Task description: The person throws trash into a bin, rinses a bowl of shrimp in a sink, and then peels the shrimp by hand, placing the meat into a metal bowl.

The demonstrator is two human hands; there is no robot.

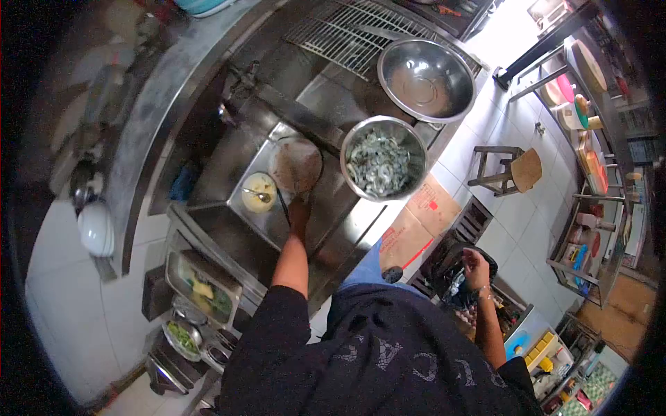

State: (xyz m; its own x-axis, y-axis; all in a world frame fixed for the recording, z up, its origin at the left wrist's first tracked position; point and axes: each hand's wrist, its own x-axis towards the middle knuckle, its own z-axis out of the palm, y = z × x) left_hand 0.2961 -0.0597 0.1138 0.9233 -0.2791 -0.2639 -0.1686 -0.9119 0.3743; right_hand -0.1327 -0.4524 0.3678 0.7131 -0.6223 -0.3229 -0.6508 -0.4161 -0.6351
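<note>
My left hand (300,211) reaches down into the steel sink (334,220), its fingers closed at the near edge of a round, shallow brownish pan (297,163). Shadow hides the fingertips. A thin dark handle runs beside the hand. Just left of the pan stands a small pale bowl (255,201) with a spoon in it. On the counter to the right, a steel bowl (347,170) holds a heap of greyish, glistening pieces that look like peeled shrimp. My right hand (476,269), a bracelet at its wrist, is in the air with loosely bent fingers and nothing in it.
A larger steel bowl (427,80) sits by a wire rack (340,31) behind the sink. The tap (227,114) is at the left. Flattened cardboard (409,236) lies on the tiled floor near a wooden stool (506,170). Loaded shelves (590,173) stand at the right.
</note>
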